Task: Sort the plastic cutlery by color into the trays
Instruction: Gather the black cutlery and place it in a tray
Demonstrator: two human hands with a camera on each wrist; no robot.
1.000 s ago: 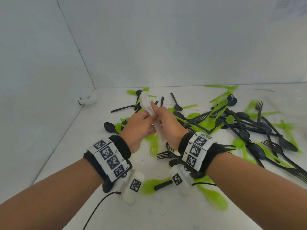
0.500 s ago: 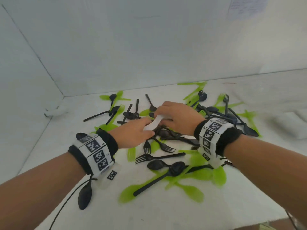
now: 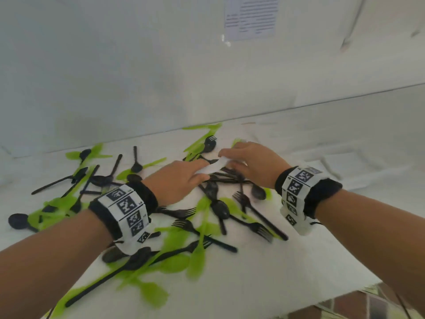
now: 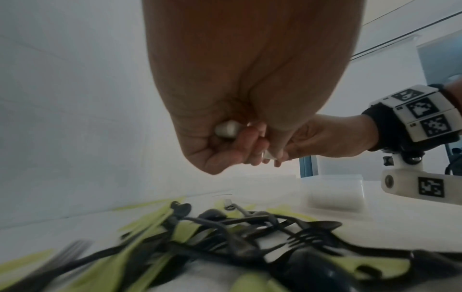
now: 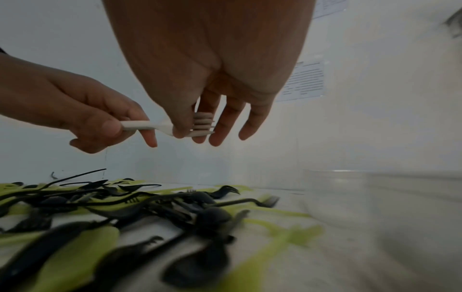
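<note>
A small stack of white plastic forks [image 3: 212, 168] hangs level above the pile, held at both ends. My left hand [image 3: 181, 180] grips the handle end [image 4: 226, 128]. My right hand [image 3: 250, 162] pinches the tine end [image 5: 202, 124] between thumb and fingers. In the right wrist view the white forks [image 5: 150, 125] span from my left hand [image 5: 87, 110] to my right hand [image 5: 192, 134]. Below lie several black forks and spoons [image 3: 220, 210] mixed with lime green cutlery [image 3: 197, 259] on the white table.
A clear plastic tray [image 5: 375, 197] stands on the table to the right of the pile, blurred in the head view [image 3: 358, 166]. White walls close in the back and left. A printed sheet [image 3: 250, 17] hangs on the back wall. The table's front edge [image 3: 322, 300] runs at lower right.
Both hands have carried the white forks to the right over the pile and turned them from upright to level. The view has swung right.
</note>
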